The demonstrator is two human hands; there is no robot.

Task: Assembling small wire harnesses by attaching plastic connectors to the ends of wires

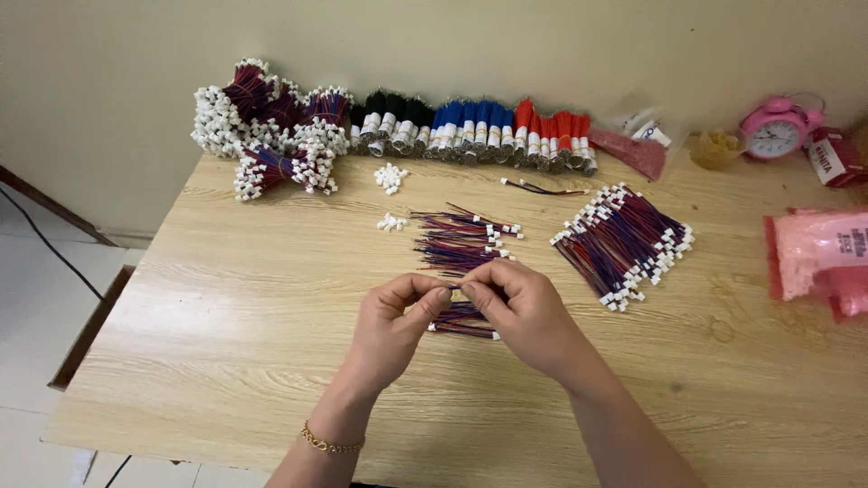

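Near the middle of the wooden desk [226,316], the left hand [393,325] and right hand [524,312] meet fingertip to fingertip, each pinched closed on a thin red-and-blue wire [457,287] held between them just above the desk top. What exactly sits at the wire's end is too small to tell; it may be a white plug. A gold bracelet [330,443] circles the left wrist.

Directly below the hands lies a small bunch of wires [466,321] with white plugs, and just beyond the fingertips spreads a loose pile of wires [461,239]. Right of that pile, apart from it, rests a tidy stack of wires [624,244] with plugs at both ends. Two little heaps of loose white plugs [391,176] lie toward the far left of the pile.

Along the wall stand tied bundles of plugged wires [267,126] at left, then a row of black, blue and red wire rolls [470,126]. At far right sit a pink alarm clock [776,129], a small yellowish cup [717,147] and a pink bag [818,253].
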